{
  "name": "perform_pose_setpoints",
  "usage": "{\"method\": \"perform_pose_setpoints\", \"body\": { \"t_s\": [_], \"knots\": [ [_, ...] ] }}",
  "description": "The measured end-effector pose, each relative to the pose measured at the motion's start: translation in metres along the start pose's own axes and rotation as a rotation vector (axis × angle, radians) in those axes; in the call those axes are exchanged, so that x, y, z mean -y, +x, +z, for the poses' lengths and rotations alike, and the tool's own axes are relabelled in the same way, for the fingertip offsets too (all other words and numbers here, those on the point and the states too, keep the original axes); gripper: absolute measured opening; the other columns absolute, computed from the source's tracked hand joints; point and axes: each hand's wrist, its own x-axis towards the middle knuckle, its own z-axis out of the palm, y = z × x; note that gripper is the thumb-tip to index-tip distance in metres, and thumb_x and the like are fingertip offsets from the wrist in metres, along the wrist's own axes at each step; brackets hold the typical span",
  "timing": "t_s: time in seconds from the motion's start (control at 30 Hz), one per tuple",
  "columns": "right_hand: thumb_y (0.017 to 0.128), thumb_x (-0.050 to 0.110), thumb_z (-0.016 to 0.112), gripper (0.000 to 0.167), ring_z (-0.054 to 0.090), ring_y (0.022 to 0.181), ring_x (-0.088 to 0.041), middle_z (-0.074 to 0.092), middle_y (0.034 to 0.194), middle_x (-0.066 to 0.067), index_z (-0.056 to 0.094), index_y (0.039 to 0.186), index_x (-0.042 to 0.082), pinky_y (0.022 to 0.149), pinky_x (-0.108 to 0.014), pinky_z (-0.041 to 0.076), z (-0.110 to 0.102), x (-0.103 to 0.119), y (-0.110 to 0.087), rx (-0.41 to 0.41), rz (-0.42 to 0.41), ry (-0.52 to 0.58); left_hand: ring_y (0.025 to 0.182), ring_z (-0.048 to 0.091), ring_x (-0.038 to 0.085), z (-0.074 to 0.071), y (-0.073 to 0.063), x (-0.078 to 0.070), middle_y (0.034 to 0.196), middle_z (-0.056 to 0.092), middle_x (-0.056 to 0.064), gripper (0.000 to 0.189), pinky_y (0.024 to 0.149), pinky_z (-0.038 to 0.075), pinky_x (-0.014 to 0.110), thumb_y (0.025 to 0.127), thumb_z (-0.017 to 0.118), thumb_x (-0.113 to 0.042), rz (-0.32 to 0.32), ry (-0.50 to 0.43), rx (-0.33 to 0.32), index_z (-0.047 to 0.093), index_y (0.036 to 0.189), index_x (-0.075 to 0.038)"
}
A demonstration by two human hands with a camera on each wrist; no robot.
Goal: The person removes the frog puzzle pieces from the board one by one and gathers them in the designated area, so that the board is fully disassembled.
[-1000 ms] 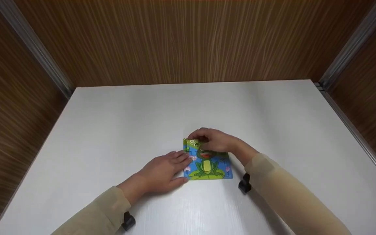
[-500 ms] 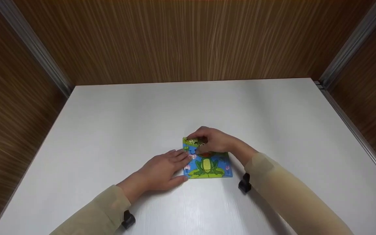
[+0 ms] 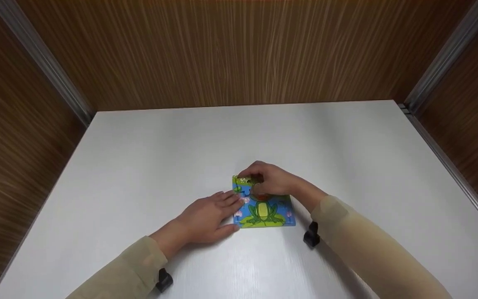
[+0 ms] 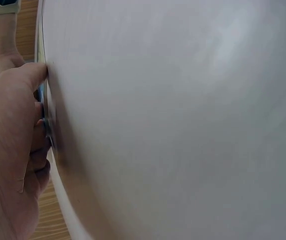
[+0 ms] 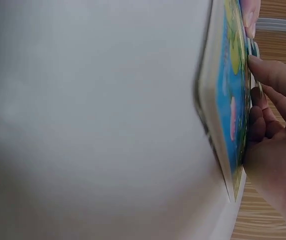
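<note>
A small jigsaw puzzle board (image 3: 262, 214) with a green frog picture lies flat on the white table in the head view. My left hand (image 3: 206, 220) rests on its left side, fingers stretched over the edge and thumb at the near left corner. Over the top part bends my right hand (image 3: 274, 178), thumb and fingers pinching a puzzle piece (image 5: 255, 50) that stands slightly proud of the picture in the right wrist view. Its printed face is mostly hidden by the fingers. In the left wrist view, the left hand (image 4: 8, 125) lies low beside the tabletop.
The white table (image 3: 139, 158) spreads out around the board. Wood-grain panels (image 3: 239, 54) enclose it at the back and both sides, with metal strips (image 3: 48, 62) in the corners. Each sleeve cuff carries a black wrist mount (image 3: 311, 234).
My right thumb has shifted slightly over the frog's mouth, and the outline of the piece beside it looks different. The left hand and the board stay in place.
</note>
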Motion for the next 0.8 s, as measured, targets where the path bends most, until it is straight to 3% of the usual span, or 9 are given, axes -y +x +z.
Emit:
{"method": "perform_pose_setpoints", "body": {
  "t_s": [0.2, 0.4, 0.8],
  "knots": [
    [0.093, 0.007, 0.078, 0.047, 0.058, 0.117, -0.023, 0.06, 0.133, -0.004, 0.07, 0.139, 0.015, 0.106, -0.044, 0.05, -0.007, 0.007, -0.002, -0.03, -0.029, 0.016, 0.157, 0.032, 0.027, 0.0, 0.0, -0.001, 0.166, 0.041, 0.011, 0.069, 0.127, 0.027, 0.044, 0.11, 0.045, -0.05, 0.023, 0.005, -0.015, 0.039, 0.165, -0.009],
    [0.093, 0.013, 0.081, 0.047, 0.056, 0.12, -0.022, 0.059, 0.136, 0.0, 0.071, 0.138, 0.021, 0.104, -0.045, 0.05, -0.026, 0.011, -0.01, -0.093, -0.007, -0.02, 0.158, 0.031, 0.028, 0.0, 0.0, -0.003, 0.167, 0.04, 0.011, 0.069, 0.127, 0.027, 0.045, 0.111, 0.043, -0.052, 0.02, 0.011, -0.004, 0.038, 0.165, -0.01],
    [0.092, 0.009, 0.084, 0.048, 0.055, 0.124, -0.027, 0.067, 0.134, -0.001, 0.072, 0.138, 0.015, 0.106, -0.051, 0.048, -0.076, -0.011, -0.039, -0.178, 0.03, -0.044, 0.158, 0.03, 0.027, 0.0, 0.0, -0.002, 0.168, 0.038, 0.01, 0.069, 0.128, 0.025, 0.044, 0.111, 0.043, -0.053, 0.01, 0.014, 0.005, 0.036, 0.166, -0.011]
  ]
}}
